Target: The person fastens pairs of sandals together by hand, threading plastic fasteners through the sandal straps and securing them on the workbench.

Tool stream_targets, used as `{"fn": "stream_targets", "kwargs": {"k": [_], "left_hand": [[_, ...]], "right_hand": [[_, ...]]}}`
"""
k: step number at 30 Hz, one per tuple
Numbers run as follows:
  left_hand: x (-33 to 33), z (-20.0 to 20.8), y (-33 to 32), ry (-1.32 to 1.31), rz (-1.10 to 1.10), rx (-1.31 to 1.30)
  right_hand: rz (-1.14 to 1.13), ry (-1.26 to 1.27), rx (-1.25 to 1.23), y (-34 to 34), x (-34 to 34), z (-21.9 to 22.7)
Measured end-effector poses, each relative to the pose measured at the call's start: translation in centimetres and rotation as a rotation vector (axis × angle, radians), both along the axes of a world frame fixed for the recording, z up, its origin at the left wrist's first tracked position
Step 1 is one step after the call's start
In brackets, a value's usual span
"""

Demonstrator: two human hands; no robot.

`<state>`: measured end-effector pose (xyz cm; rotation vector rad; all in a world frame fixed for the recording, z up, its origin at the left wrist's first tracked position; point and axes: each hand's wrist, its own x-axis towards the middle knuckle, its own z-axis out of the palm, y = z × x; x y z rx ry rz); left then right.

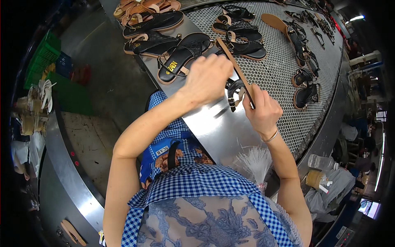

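Over the metal edge of the work surface, my right hand (263, 110) grips a black strappy sandal (236, 65). The sandal is turned on its side, so its tan sole edge faces up and its buckled strap hangs below. Close beside it, my left hand (209, 77) is closed in a fist at the strap side. Whatever its fingers pinch is hidden by the back of that hand. Just past the left hand, another black sandal (177, 61) lies with its insole up on the metal edge.
Several black sandals (154, 41) and tan sandals (158, 5) are lined up at the far left. More black pairs lie on the perforated conveyor (275, 70). Near my right arm are a bundle of white bristles (256, 162) and a plastic bottle (321, 162). Green crates (45, 53) stand left.
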<state>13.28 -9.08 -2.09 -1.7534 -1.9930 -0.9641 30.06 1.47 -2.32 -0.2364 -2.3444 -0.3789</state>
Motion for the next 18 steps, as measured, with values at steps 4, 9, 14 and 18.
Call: {"fn": "stream_targets", "kwargs": {"k": [4,9,14,18], "left_hand": [[-1.1,0.4,-2.0,-0.249,0.102,0.078],[-1.5,-0.2,-5.1,-0.392,0.143,0.113],[-0.1,-1.2,-7.7,-0.702,0.063,0.081],[3.8,-0.8,-8.3,-0.734,-0.358,-0.016]], "right_hand": [[-0.029,0.002,-0.053,-0.5,0.6,-0.2],[0.018,0.214,-0.464,-0.1,1.4,-2.1],[-0.011,-0.157,-1.936,-2.4,2.5,-3.0],[-0.003,-0.376,-1.298,-1.3,5.7,-2.3]]}}
